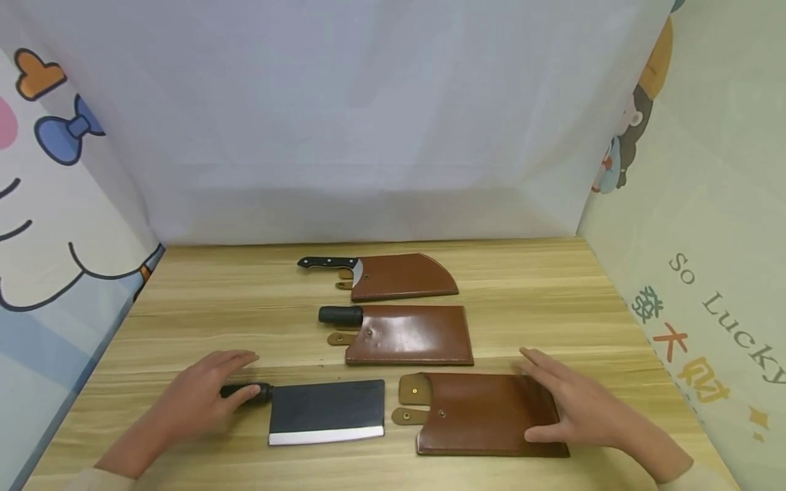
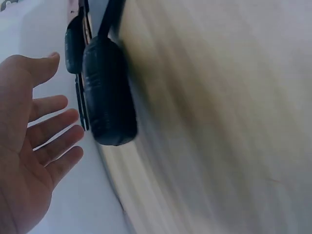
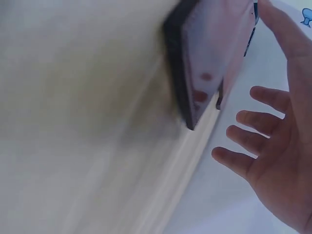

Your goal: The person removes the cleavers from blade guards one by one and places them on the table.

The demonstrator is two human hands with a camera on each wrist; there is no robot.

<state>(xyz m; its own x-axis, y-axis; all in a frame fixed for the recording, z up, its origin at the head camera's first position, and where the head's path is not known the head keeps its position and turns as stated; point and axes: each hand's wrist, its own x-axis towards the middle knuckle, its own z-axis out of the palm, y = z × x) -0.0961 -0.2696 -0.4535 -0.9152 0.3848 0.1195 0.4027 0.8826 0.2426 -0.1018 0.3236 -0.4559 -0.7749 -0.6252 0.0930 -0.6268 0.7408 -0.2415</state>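
Observation:
A bare cleaver (image 1: 325, 409) with a black blade and bright edge lies at the front left, its black handle (image 2: 109, 92) pointing left. Over that handle hovers my left hand (image 1: 205, 392), fingers loosely spread and holding nothing; the left wrist view shows it apart from the handle. To the cleaver's right lies a brown leather sheath (image 1: 479, 416) with two unfastened strap tabs (image 1: 410, 415). My right hand (image 1: 568, 402) is above the sheath's right end, overlapping it in the head view. Its fingers are extended with nothing in them, and the right wrist view has them off the sheath (image 3: 209, 58).
Behind lie two more knives in brown sheaths: a sheathed cleaver (image 1: 408, 334) in the middle and a curved-back one (image 1: 402, 276) farther off, handles to the left. The wooden table (image 1: 540, 300) is bounded by a white cloth backdrop (image 1: 368, 136) and printed side panels (image 1: 706, 204).

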